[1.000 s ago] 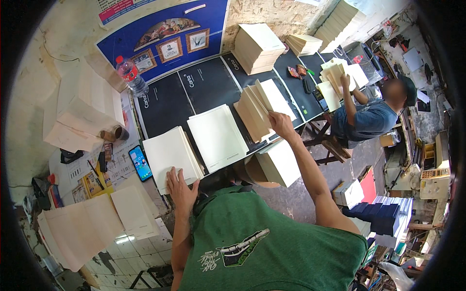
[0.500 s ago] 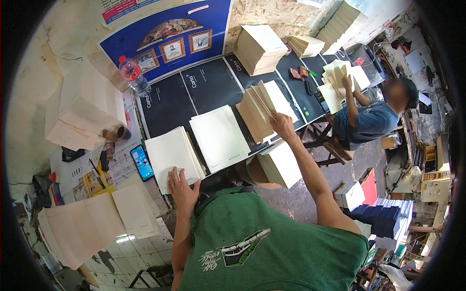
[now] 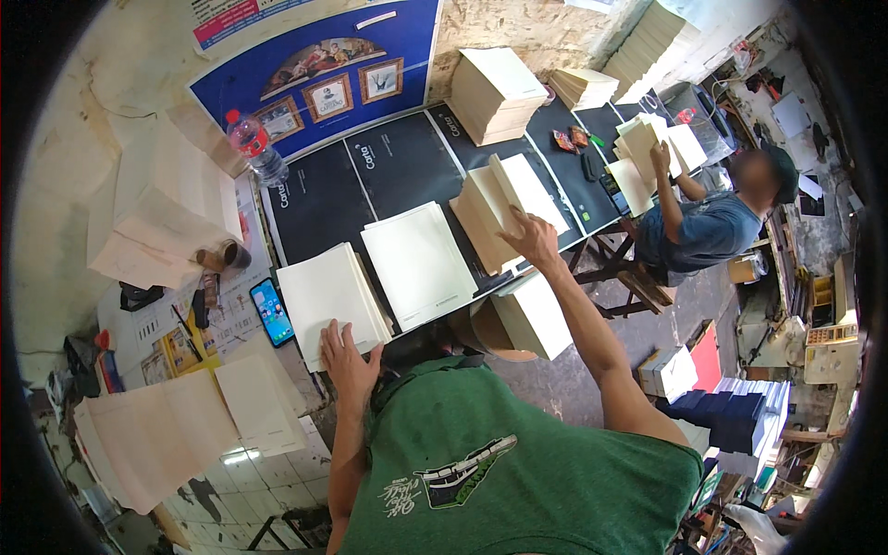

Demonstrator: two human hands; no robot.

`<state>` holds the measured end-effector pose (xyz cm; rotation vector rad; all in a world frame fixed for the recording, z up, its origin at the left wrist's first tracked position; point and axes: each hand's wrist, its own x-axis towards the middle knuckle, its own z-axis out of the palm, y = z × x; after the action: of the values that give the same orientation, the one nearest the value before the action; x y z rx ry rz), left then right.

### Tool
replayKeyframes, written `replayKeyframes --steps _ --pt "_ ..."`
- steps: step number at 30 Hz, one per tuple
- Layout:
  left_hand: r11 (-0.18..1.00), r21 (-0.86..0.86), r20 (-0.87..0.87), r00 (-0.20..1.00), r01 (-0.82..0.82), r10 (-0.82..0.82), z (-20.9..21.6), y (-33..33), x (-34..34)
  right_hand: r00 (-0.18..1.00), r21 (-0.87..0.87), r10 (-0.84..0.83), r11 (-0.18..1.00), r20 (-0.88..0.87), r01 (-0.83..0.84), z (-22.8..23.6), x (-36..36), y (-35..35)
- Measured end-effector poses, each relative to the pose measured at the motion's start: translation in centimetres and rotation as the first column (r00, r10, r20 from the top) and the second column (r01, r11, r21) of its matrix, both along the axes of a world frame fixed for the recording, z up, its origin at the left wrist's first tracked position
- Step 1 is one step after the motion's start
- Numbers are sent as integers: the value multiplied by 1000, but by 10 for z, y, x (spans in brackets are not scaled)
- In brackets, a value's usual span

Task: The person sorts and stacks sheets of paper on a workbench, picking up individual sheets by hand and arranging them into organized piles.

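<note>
Your right hand (image 3: 529, 239) pinches a thin, floppy sheet on the tilted paper stack (image 3: 504, 213) at one o'clock on the table (image 3: 319, 199), so grip its edge lightly, while your left hand (image 3: 350, 359) lies flat, fingers spread, on the near stack (image 3: 328, 294) at eleven.

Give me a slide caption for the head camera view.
Left hand rests on one paper stack; right hand lifts sheets from another.

Left hand (image 3: 350, 359) lies flat, fingers spread; right hand (image 3: 531, 239) reaches forward (arm outstretched).
</note>
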<state>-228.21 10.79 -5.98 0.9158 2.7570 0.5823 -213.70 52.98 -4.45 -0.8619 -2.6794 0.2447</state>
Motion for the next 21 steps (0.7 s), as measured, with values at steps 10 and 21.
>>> replayKeyframes --steps 10,21 --pt "1000 16 -43 999 -10 10 3 3 -3 998 -61 65 996 -27 -66 -1 5 10" --pt "993 96 -152 986 -61 75 23 97 -16 987 -18 75 997 -145 -78 -15 5 11"
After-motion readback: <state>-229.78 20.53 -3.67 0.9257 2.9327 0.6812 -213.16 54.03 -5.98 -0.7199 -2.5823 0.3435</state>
